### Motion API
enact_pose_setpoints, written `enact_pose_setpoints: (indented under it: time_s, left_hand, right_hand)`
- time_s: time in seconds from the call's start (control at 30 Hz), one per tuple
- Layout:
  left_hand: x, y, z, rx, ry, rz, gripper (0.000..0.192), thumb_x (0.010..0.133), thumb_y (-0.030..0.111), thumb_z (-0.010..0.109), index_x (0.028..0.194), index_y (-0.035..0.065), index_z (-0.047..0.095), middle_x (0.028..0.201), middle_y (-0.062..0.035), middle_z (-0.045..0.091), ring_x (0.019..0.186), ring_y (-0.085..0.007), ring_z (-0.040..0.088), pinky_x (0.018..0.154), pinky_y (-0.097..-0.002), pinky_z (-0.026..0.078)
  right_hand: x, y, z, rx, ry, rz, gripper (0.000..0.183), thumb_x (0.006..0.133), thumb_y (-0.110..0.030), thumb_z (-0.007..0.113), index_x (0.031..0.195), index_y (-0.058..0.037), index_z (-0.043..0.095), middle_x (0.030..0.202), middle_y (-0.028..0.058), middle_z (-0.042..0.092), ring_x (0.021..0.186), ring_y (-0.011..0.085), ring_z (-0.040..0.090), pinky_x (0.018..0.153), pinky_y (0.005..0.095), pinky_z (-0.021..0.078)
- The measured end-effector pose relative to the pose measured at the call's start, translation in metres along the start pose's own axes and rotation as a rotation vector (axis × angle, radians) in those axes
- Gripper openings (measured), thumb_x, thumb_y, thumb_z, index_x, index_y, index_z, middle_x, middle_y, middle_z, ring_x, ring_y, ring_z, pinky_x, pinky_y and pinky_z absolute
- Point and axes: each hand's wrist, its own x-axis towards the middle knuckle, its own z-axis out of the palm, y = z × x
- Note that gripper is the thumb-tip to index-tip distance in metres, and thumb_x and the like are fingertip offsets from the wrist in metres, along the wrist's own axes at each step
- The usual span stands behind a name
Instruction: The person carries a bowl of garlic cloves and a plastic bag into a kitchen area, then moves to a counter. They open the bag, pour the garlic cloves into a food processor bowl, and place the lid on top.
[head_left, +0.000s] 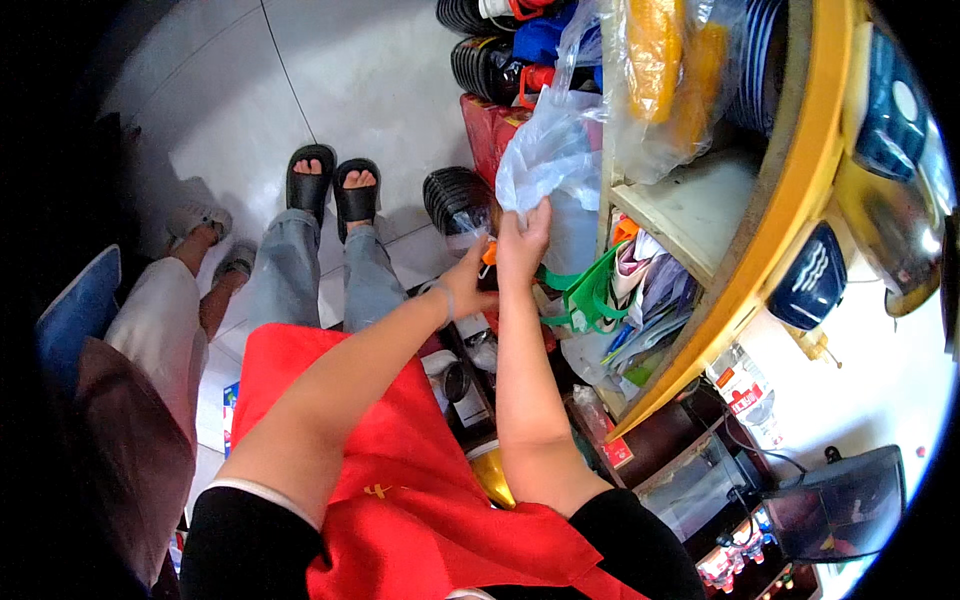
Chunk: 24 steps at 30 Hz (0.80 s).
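My right hand (523, 238) grips the lower end of a thin translucent plastic bag (551, 150), which spreads up beside the shelf. Just left of it, my left hand (466, 283) has its fingers apart and nothing visible in its grasp; its wrist wears a light band. An orange cap or handle (490, 253) shows between the hands. A green-handled bag (596, 292) lies to the right, among folded bags in the lower shelf compartment.
A curved yellow counter edge (806, 172) bounds the right. Black ribbed containers (454, 199) stand on the tiled floor near a red box (487, 131). Another person's legs (161, 315) are at the left. A monitor (840, 506) is at lower right.
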Motion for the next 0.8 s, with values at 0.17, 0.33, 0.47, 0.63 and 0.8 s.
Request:
enact_pose_setpoints:
  time_s: [0.17, 0.33, 0.47, 0.63, 0.8]
  left_hand:
    - [0.063, 0.029, 0.008, -2.054, -0.744, 0.762, 0.043, 0.086, 0.02, 0.048, 0.124, 0.0069, 0.032, 0.112, -0.0111, 0.046, 0.103, -0.0263, 0.048, 0.091, -0.0348, 0.039]
    - [0.062, -0.016, -0.001, 0.162, -0.005, 0.224, 0.025, 0.085, 0.018, 0.048, 0.107, 0.0069, 0.051, 0.107, -0.0102, 0.051, 0.097, -0.0207, 0.052, 0.086, -0.0325, 0.041]
    - [0.073, -0.02, 0.007, -0.104, -0.018, 0.367, 0.018, 0.083, 0.014, 0.053, 0.098, 0.0045, 0.057, 0.094, -0.0053, 0.058, 0.088, -0.0189, 0.053, 0.081, -0.032, 0.041]
    - [0.072, 0.003, 0.015, -0.666, 0.016, -0.043, 0.021, 0.086, 0.014, 0.05, 0.105, 0.0048, 0.054, 0.094, -0.0037, 0.057, 0.083, -0.0145, 0.054, 0.076, -0.0264, 0.043]
    - [0.078, 0.016, -0.01, -1.243, 0.177, -0.295, 0.035, 0.088, 0.022, 0.038, 0.115, 0.0012, 0.046, 0.111, -0.011, 0.055, 0.102, -0.0246, 0.052, 0.092, -0.037, 0.038]
  right_hand:
    - [-0.007, -0.042, 0.006, -0.332, -0.227, 0.009, 0.045, 0.073, -0.008, 0.056, 0.117, -0.0008, 0.047, 0.106, 0.0228, 0.053, 0.097, 0.0342, 0.053, 0.083, 0.0375, 0.0409]
    - [-0.024, -0.04, -0.011, -0.295, -0.378, -0.246, 0.042, 0.075, -0.004, 0.055, 0.116, -0.0027, 0.05, 0.108, 0.0201, 0.052, 0.099, 0.032, 0.051, 0.085, 0.0358, 0.0402]
    - [-0.042, -0.02, -0.034, 0.072, -0.232, -0.047, 0.037, 0.079, 0.002, 0.051, 0.115, -0.0004, 0.049, 0.111, 0.015, 0.05, 0.102, 0.0277, 0.049, 0.089, 0.036, 0.0375]
    - [-0.024, -0.026, -0.045, -0.224, -0.151, -0.208, 0.036, 0.079, 0.003, 0.05, 0.114, -0.0008, 0.049, 0.11, 0.0152, 0.05, 0.106, 0.0264, 0.047, 0.092, 0.0361, 0.0353]
    - [-0.038, -0.023, -0.045, -0.388, 0.052, -0.104, 0.029, 0.082, -0.006, 0.052, 0.109, 0.0031, 0.048, 0.111, 0.0182, 0.046, 0.104, 0.0309, 0.044, 0.09, 0.0391, 0.0348]
